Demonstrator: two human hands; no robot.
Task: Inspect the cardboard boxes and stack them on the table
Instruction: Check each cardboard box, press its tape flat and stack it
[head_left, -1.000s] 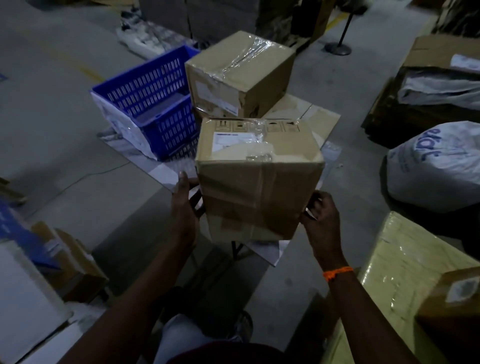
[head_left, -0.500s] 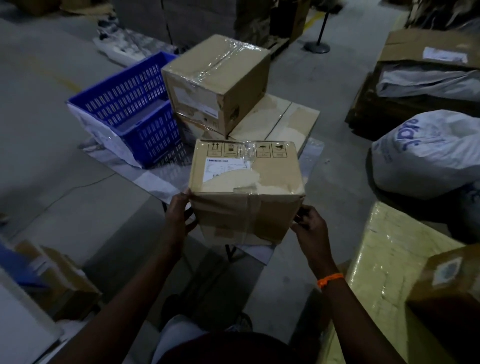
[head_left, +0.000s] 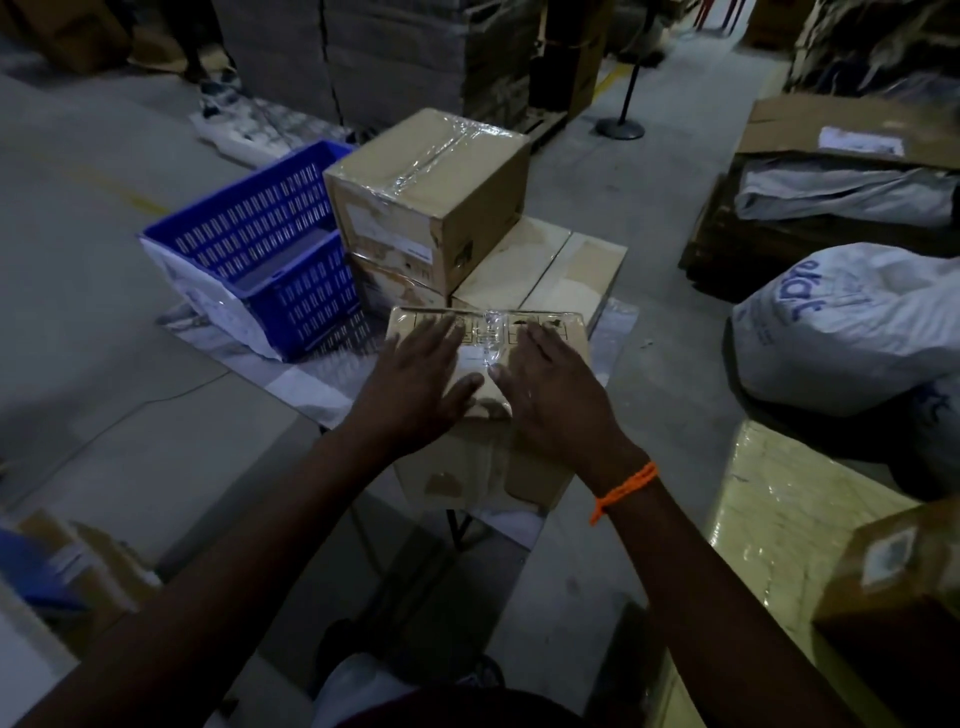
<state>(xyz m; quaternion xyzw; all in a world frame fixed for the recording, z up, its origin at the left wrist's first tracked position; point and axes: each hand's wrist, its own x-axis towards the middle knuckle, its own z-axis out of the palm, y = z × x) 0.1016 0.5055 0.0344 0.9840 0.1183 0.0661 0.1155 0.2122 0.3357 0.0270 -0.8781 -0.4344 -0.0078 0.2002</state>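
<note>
1. Dim warehouse, grey concrete floor (head_left: 104, 312), small table (head_left: 306, 387) under a plastic sheet at centre.
2. Left hand (head_left: 415, 384): flat, palm down, fingers straight and spread on top of the nearest cardboard box (head_left: 467, 467).
3. Right hand (head_left: 550, 395): likewise flat and spread on the same top, thumb close to the left thumb; orange wristband (head_left: 623, 491) at the wrist.
4. Nearest cardboard box: sits at the table's near edge, taped, with a label and clear tape showing between the hands.
5. Just behind it: a low flat box (head_left: 545, 270); left of that, a taped box (head_left: 431, 197) stacked on a lower box (head_left: 389, 286).
6. Left of the stack: blue basket (head_left: 270, 249) on the table, close against the stack; touching or not, cannot tell.
7. Farther right, on the floor: white sack (head_left: 852, 332) and yellow wrapped package (head_left: 779, 519).
</note>
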